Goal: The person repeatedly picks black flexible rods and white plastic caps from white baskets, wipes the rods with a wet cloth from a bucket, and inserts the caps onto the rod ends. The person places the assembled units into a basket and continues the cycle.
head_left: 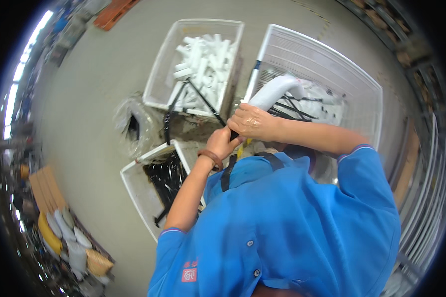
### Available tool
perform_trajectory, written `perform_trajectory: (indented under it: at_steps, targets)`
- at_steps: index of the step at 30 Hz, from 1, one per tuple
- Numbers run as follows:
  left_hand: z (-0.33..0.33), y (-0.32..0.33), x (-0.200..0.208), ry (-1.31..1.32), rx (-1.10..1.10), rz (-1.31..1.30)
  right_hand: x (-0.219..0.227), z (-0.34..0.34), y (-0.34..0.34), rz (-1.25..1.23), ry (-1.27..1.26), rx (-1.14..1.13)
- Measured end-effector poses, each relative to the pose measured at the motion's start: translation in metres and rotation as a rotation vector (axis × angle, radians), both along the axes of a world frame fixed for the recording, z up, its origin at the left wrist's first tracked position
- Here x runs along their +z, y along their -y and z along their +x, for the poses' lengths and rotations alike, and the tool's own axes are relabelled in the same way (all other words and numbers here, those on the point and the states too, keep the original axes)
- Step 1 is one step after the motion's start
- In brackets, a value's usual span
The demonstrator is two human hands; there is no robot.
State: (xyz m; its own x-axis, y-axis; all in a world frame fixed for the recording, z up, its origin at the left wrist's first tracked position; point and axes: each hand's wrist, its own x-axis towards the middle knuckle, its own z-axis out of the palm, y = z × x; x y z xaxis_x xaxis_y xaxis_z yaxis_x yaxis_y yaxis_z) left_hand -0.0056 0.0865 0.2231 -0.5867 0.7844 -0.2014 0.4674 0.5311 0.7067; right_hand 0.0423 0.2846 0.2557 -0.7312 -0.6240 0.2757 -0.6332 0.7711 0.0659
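Note:
My right hand [252, 121] is wrapped round the lower end of a thick white curved tube [275, 92], whose bent end points to the right over a white bin. Just below it and touching it, my left hand [222, 143] is closed on a black bar, of which only a short dark piece [234, 134] shows between the hands. A thin black strip [203, 99] runs from near my left hand up to a white piece [182, 72] at the far left bin. The palms hide how the tube and the bar meet.
A white bin [153, 64] of short white tubes stands far left. The right bin [376, 94] holds black bars and white pieces. A low white bin [131, 183] with black items is near left, beside a clear plastic bag [134, 123]. Sacks [77, 252] lie lower left.

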Motion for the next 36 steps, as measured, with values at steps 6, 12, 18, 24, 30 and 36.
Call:
perform_trajectory:
  at_steps: [6,12,18,24,30,36]
  targets:
    - [-0.029,-0.075,0.039,-0.241,-0.09,0.361,-0.019,0.085,-0.146,0.003,0.08,-0.441]
    - [-0.07,-0.019,-0.068,0.337,0.438,0.41,-0.044,0.266,-0.32,0.113,0.31,-0.973]
    - [-0.02,0.102,-0.19,0.755,1.016,-0.068,-0.152,0.328,-0.407,0.097,0.809,-1.312]
    - [0.034,0.139,-0.21,0.919,1.152,-0.458,-0.316,0.226,-0.413,0.252,0.812,-1.314]
    - [0.094,0.139,-0.227,1.044,1.236,-0.294,-0.318,0.014,-0.297,-0.471,0.194,-0.891]
    - [0.16,0.155,-0.257,1.261,1.307,-0.22,-0.341,-0.087,0.007,-1.004,0.539,-0.587]
